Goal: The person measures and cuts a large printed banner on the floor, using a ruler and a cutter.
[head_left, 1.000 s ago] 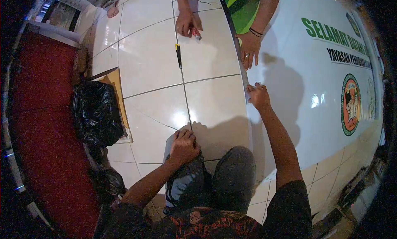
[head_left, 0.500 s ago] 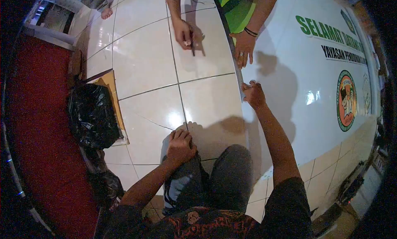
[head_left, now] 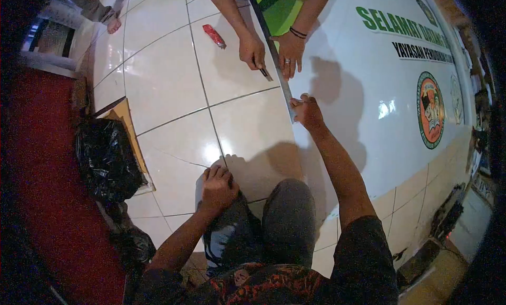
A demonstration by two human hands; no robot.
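Where the person crouches on the tiled floor (head_left: 174, 83), the left hand (head_left: 217, 186) sits on the left knee (head_left: 236, 227), fingers curled down over the trouser cloth in a loose grasp. Right arm stretched forward. The right hand (head_left: 307, 111) has its fingers bunched and clamped on the near end of a long ruler (head_left: 284, 92). The ruler lies along the left edge of a white banner (head_left: 363, 110) spread flat on the floor, running away from the person.

To the left, a black plastic bag (head_left: 105, 157) lies against a piece of cardboard (head_left: 128, 127), beside a red carpet (head_left: 42, 173).

Farther along the ruler, a second person's ringed hand (head_left: 289, 60) presses flat on it. Just beside it, that person's other hand (head_left: 252, 51) grips a cutter (head_left: 266, 73), tip at the ruler's edge. Beyond, a red packet (head_left: 214, 36) lies alone on a tile.
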